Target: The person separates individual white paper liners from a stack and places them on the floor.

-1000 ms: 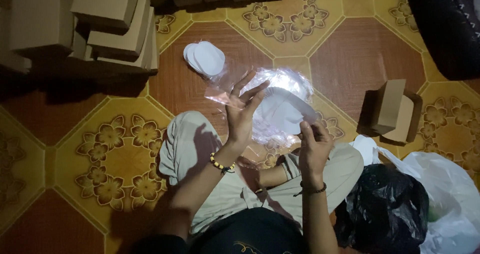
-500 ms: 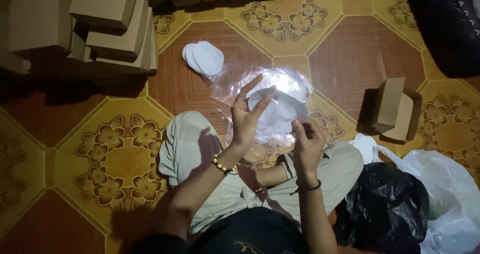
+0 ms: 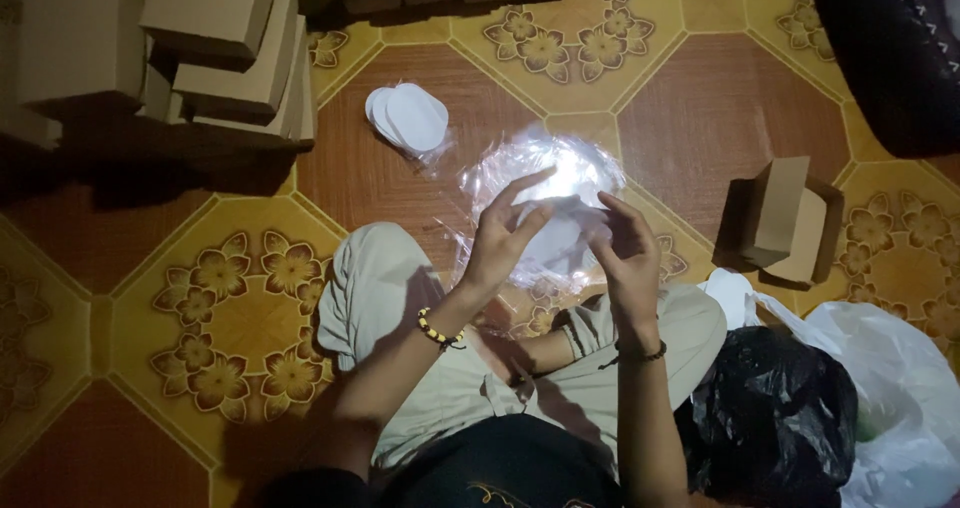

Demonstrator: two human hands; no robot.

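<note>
Both hands have drawn closer since a second ago: left hand (image 3: pixel 505 233) and right hand (image 3: pixel 625 253) now pinch the clear bag (image 3: pixel 545 183) with closed fingers, white disc (image 3: pixel 555 243) inside.

Dim brown and yellow flower-patterned floor tiles (image 3: pixel 250 298), cardboard boxes (image 3: pixel 210 48) stacked beyond.

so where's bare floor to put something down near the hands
Bare tile lies left of the bent knee, below the stacked cardboard boxes, and on the brown tile between the clear plastic bag and the open small box. It is crowded at right, by the black bag and white bag.
</note>
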